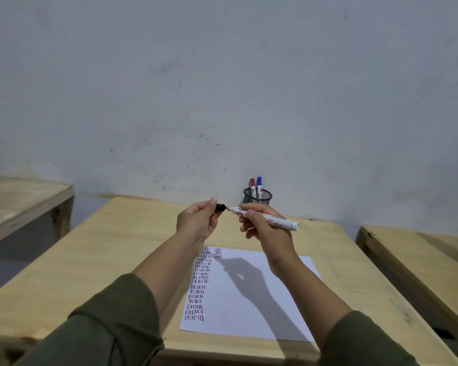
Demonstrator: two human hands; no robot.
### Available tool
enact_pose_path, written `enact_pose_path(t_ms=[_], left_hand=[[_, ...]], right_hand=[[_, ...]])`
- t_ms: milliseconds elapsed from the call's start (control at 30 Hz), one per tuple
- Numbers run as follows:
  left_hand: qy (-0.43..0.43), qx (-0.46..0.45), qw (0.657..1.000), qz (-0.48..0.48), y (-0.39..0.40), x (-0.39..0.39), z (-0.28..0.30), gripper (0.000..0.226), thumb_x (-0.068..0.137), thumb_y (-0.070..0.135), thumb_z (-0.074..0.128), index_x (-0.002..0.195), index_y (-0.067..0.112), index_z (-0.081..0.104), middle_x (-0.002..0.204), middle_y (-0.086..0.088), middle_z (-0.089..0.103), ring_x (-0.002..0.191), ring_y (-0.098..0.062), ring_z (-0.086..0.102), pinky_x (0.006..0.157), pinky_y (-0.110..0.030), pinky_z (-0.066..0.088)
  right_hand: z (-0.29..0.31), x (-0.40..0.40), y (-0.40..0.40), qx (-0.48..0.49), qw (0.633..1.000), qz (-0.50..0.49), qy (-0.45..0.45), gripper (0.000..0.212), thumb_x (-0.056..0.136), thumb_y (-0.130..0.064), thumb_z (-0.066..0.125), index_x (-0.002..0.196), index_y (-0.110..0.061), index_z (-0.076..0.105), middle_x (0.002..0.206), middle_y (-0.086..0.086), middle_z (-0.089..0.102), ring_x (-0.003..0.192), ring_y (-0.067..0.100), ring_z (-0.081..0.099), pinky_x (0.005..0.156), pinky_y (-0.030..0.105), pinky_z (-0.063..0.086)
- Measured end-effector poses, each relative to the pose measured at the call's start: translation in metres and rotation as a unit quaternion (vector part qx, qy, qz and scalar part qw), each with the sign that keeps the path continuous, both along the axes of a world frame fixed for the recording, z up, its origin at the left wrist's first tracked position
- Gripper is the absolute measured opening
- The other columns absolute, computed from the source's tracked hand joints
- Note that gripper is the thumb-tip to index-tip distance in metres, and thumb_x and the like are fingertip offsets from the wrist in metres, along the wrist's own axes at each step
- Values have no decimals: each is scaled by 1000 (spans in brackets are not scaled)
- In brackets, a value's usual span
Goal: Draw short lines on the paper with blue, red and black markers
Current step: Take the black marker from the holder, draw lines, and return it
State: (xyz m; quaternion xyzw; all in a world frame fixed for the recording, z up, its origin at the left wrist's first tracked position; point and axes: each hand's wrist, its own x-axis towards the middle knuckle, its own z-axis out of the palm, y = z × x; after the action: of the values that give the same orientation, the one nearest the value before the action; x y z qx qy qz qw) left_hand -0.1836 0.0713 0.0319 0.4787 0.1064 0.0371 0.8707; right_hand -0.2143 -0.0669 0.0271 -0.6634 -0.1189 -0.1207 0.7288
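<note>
Cap point(220, 207) pinched in the left hand point(197, 221), black marker point(265, 219) gripped in the right hand point(265, 228), tip bare just beside it above the paper point(262, 294) on the table point(111, 249) — capping or uncapping, can't tell, steady alignment needed.

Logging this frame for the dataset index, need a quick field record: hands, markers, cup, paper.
left hand: holds the black cap, pulled just clear of the marker tip
right hand: grips the black marker, tip pointing left at the cap
mesh pen cup: at the desk's far edge by the wall, holds red marker and blue marker, both capped
paper: flat on the wooden desk; a full column of short lines on its left, a second begun at the top
</note>
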Motion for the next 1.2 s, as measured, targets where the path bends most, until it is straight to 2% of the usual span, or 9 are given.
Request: enact_pose_path(t_ms=[267, 400, 467, 633, 800, 900, 1033, 1133, 1200], left_hand=[[-10, 17, 999, -43, -5, -9, 8, 8, 86, 16, 65, 80, 12, 62, 74, -2, 67, 52, 1, 64, 51, -11, 51], [-1, 6, 997, -72, -4, -12, 14, 9, 86, 18, 65, 79, 14, 63, 63, 2, 68, 54, -3, 64, 48, -12, 49], [6, 5, 996, -91, -2, -12, 17, 7, 86, 19, 65, 82, 13, 63, 68, 0, 68, 59, -6, 64, 48, -12, 50], [12, -36, 994, -107, -3, -14, 16, 8, 87, 14, 63, 81, 11, 60, 51, 1, 66, 45, -2, 63, 48, -12, 51], [14, -82, 991, -107, -6, -16, 14, 7, 88, 11, 62, 83, 10, 57, 48, 0, 65, 42, -4, 62, 47, -12, 48], [14, -98, 990, -100, -10, -17, 15, 5, 87, 10, 62, 85, 9, 58, 54, -1, 66, 47, -5, 63, 45, -11, 48], [5, -71, 994, -88, -15, -18, 15, 7, 89, 8, 60, 83, 12, 60, 78, -4, 63, 69, -9, 60, 50, -12, 49], [-6, -77, 994, -80, -21, -16, 13, 8, 89, 8, 59, 84, 13, 60, 80, -4, 63, 71, -8, 58, 51, -12, 49], [-8, -81, 994, -74, -24, -15, 10, 8, 89, 8, 60, 83, 13, 60, 80, -3, 63, 69, -7, 58, 52, -13, 48]], right_hand=[[5, -5, -5, -51, 998, 5, -27, 18, 91, -5, 53, 91, -12, 70, 74, 1, 66, 65, 13, 59, 57, 23, 46], [10, -6, -11, -107, 993, 13, -52, 17, 90, -8, 56, 94, -13, 72, 78, 3, 69, 69, 13, 62, 60, 25, 48], [11, -6, -13, -127, 990, 15, -63, 17, 89, -8, 57, 96, -11, 73, 81, 3, 69, 70, 12, 63, 61, 25, 49], [10, -8, -10, -124, 988, 20, -86, 19, 89, -9, 59, 94, -17, 75, 89, 4, 69, 72, 11, 64, 64, 23, 50], [6, -6, -9, -135, 985, 7, -109, 17, 89, -8, 60, 97, -14, 74, 92, 1, 70, 73, 10, 65, 66, 22, 50], [4, -5, -9, -124, 986, 5, -111, 18, 90, -6, 58, 99, -11, 73, 91, 2, 70, 74, 11, 65, 66, 22, 50], [4, -8, -7, -84, 992, 11, -91, 20, 91, -7, 55, 98, -11, 73, 91, 3, 71, 75, 9, 64, 67, 20, 50], [3, -8, -4, -9, 999, -3, -53, 22, 93, -8, 52, 92, -15, 73, 80, 1, 70, 70, 12, 62, 69, 23, 51], [1, -7, -2, 51, 998, -4, -21, 20, 93, -9, 51, 94, -9, 71, 77, 8, 66, 66, 16, 58, 70, 26, 51]])
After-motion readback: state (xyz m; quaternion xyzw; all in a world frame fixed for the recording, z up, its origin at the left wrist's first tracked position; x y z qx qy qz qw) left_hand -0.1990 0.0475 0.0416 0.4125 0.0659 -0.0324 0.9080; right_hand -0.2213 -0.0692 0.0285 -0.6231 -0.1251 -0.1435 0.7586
